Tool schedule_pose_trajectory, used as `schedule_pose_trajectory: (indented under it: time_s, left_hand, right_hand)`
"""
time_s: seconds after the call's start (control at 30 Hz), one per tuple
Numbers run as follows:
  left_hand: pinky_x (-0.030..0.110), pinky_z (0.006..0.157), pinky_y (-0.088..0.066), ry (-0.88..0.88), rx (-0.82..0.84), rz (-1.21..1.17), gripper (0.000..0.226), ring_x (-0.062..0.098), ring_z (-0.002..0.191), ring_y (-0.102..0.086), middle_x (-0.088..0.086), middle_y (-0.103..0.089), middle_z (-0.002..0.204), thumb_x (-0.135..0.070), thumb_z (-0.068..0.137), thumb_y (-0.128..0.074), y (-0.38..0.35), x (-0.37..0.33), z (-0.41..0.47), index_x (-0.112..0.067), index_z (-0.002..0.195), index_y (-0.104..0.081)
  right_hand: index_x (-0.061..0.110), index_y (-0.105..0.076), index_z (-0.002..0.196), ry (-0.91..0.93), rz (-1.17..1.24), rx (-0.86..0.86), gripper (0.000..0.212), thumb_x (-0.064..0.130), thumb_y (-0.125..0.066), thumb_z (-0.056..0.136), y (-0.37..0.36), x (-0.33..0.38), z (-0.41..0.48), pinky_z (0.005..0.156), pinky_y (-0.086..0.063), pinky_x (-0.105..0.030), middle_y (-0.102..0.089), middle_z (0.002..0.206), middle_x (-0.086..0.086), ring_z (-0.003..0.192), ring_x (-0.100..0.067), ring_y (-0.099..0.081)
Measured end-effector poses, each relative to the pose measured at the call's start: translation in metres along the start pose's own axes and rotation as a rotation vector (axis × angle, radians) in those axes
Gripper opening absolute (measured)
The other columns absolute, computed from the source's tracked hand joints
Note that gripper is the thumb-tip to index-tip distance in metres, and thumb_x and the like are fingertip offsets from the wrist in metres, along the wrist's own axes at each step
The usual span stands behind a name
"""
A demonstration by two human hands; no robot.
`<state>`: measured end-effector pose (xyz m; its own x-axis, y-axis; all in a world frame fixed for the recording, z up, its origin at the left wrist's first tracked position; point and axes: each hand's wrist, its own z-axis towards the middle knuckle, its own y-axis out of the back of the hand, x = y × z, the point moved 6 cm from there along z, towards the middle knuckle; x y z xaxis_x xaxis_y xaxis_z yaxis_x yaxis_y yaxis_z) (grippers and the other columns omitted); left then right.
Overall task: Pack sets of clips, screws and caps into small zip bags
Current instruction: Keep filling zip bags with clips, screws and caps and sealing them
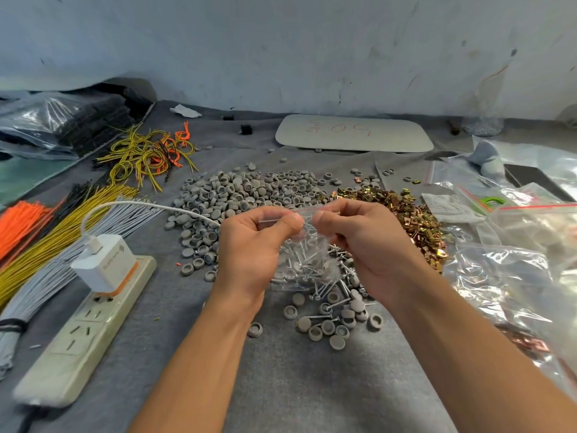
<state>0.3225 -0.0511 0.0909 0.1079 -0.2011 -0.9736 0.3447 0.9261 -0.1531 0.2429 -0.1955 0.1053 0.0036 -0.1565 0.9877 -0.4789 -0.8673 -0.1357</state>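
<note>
Forearms enter from the table's near edge. At the left edge lies one power strip (78, 345) carrying one white charger (106, 264). Left hand (249, 248) and right hand (365, 242) each pinch the top strip of one small zip bag (304, 260), held above mid-table, screws apparently inside. Likely risk: a half-pressed seal lets them spill, and points may pierce the film. Grey caps (249, 189), loose screws (324, 289) and, rightmost, brass clips (418, 220) lie in heaps beyond counting.
</note>
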Motion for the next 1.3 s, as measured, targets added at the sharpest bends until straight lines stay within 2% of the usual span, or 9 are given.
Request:
schedule_pose_trajectory:
  time_s: [0.17,0.33,0.47,0.63,0.83,0.93,1.03,1.2,1.3]
  left_hand:
    - [0.022,0.071,-0.058,0.001,0.077,-0.042,0.009,0.019,0.079,-0.077,0.011,-0.079,0.083,-0.003,0.087,-0.076,-0.005,-0.005,-0.004,-0.011,0.083,-0.081]
    - [0.019,0.067,-0.058,-0.03,0.092,-0.021,0.028,0.015,0.073,-0.077,0.007,-0.079,0.078,0.003,0.087,-0.074,-0.009,-0.011,-0.006,-0.02,0.073,-0.083]
    - [0.022,0.07,-0.058,-0.002,0.02,0.033,0.016,0.017,0.076,-0.077,0.006,-0.079,0.079,-0.007,0.087,-0.078,-0.002,-0.007,-0.003,-0.018,0.077,-0.082]
    - [0.013,0.065,-0.055,0.046,-0.082,-0.012,0.01,0.011,0.071,-0.076,0.005,-0.078,0.073,-0.019,0.085,-0.079,0.006,-0.003,-0.002,-0.017,0.075,-0.08]
    - [0.026,0.075,-0.058,0.077,-0.048,-0.057,0.024,0.019,0.075,-0.077,0.013,-0.078,0.077,-0.033,0.088,-0.069,0.004,-0.003,-0.002,-0.013,0.082,-0.081]
    - [0.02,0.066,-0.057,0.077,-0.009,-0.102,0.027,0.019,0.078,-0.077,0.011,-0.079,0.083,-0.035,0.089,-0.066,0.002,-0.005,-0.002,-0.014,0.083,-0.083]
    - [0.024,0.068,-0.06,0.099,0.002,-0.193,0.026,0.017,0.077,-0.077,0.009,-0.079,0.083,-0.037,0.081,-0.067,0.0,-0.006,-0.003,-0.017,0.08,-0.084]
    - [0.028,0.081,-0.057,0.158,0.133,0.048,0.062,0.012,0.102,-0.074,-0.007,-0.078,0.111,-0.069,0.077,-0.065,0.006,-0.003,-0.003,-0.034,0.128,-0.067]
    - [0.029,0.076,-0.056,0.259,0.271,0.151,0.052,0.013,0.092,-0.076,-0.007,-0.079,0.104,-0.052,0.076,-0.077,-0.008,0.007,-0.01,-0.03,0.122,-0.068]
  right_hand:
    - [0.012,-0.076,0.076,0.048,-0.007,0.065,0.014,0.001,-0.079,0.083,-0.009,0.002,-0.003,0.053,-0.045,-0.016,-0.072,0.066,-0.001,0.052,-0.002,-0.058]
    - [0.007,-0.074,0.074,0.055,0.002,0.061,0.012,-0.002,-0.08,0.08,-0.01,0.001,-0.001,0.07,-0.051,-0.028,-0.077,0.075,-0.011,0.064,-0.013,-0.068]
    - [0.005,-0.079,0.082,0.008,-0.018,0.02,0.003,0.002,-0.079,0.084,-0.001,-0.001,0.001,0.053,-0.046,-0.017,-0.073,0.071,-0.005,0.057,-0.008,-0.055]
    - [-0.001,-0.076,0.081,-0.05,0.105,-0.036,0.006,0.002,-0.075,0.086,0.012,-0.001,0.002,0.053,-0.049,-0.018,-0.07,0.069,-0.006,0.056,-0.01,-0.055]
    - [0.009,-0.08,0.084,-0.004,0.086,0.005,0.01,0.012,-0.073,0.089,0.011,0.002,0.003,0.062,-0.052,-0.021,-0.075,0.079,-0.006,0.069,-0.012,-0.064]
    - [0.021,-0.076,0.113,-0.093,-0.17,0.233,0.028,0.024,-0.076,0.086,0.004,-0.006,0.001,0.092,-0.051,-0.031,-0.079,0.103,0.005,0.097,-0.014,-0.073]
    - [0.023,-0.078,0.107,-0.086,-0.504,0.361,0.022,0.011,-0.077,0.089,-0.008,-0.018,-0.004,0.084,-0.055,-0.028,-0.078,0.096,0.008,0.086,-0.007,-0.074]
    - [0.013,-0.082,0.077,-0.077,-0.161,0.136,0.014,0.014,-0.075,0.089,-0.003,-0.014,0.004,0.071,-0.058,-0.03,-0.076,0.079,-0.003,0.072,-0.015,-0.065]
    - [0.01,-0.079,0.079,-0.046,0.006,-0.023,0.013,0.012,-0.075,0.09,0.006,-0.012,0.008,0.063,-0.056,-0.026,-0.072,0.072,-0.003,0.063,-0.011,-0.063]
